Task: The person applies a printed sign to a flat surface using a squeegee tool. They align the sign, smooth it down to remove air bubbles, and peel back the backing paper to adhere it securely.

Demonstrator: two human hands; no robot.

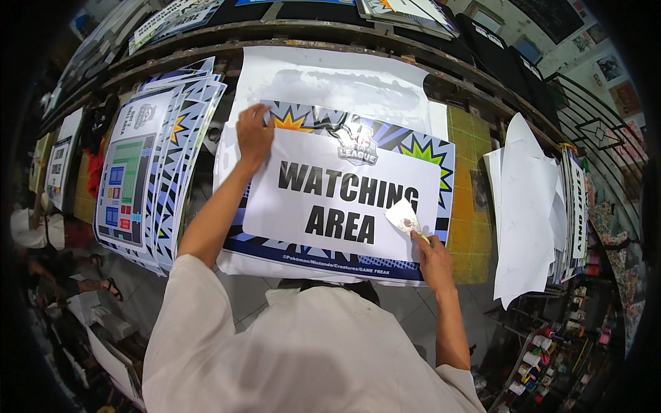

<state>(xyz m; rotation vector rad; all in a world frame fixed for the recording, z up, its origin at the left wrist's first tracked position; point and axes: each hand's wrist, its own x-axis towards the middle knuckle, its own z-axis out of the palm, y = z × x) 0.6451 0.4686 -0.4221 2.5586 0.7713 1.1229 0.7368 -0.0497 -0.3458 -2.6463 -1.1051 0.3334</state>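
Note:
A large printed sign (323,213) lies face up in front of me, with bold black lettering on a white panel and a blue, purple and starburst border. At its upper left corner is my left hand (255,136), fingers bent over the edge of the sheet. My right hand (432,256) grips a scraper (403,219) by its handle near the sign's lower right. The scraper's wide, pale blade bears brownish stains and rests on or just above the print, beside the lettering. Under and behind the sign spreads a white sheet (330,79) with greyish wet-looking patches.
Left of the work lies a stack of printed boards (138,165). A yellowish cutting mat (468,206) shows at the right. Beyond it white sheets (527,206) lean over more printed boards (575,206). Bottles and cans (533,361) stand on a rack at lower right.

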